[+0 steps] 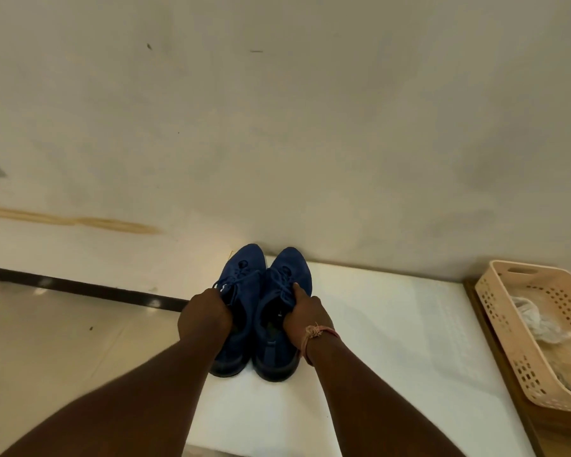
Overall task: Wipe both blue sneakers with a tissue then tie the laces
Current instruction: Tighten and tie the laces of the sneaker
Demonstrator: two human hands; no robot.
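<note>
Two blue knit sneakers [261, 311] sit side by side on my white counter [393, 324]; left hand [205, 313] and right hand [305, 313] each grip a collar. Soft, light uppers; the crumpled tissue [538, 321] waits at three o'clock.

PLACE: you stand in a plain indoor room, likely a home | WALL: scuffed cream plaster wall [310, 127] | FLOOR: glossy beige tiles [47, 341], dark skirting strip [80, 286] | SURFACE: white-covered tabletop [393, 341] | STORAGE: perforated peach plastic basket [508, 351]
</note>
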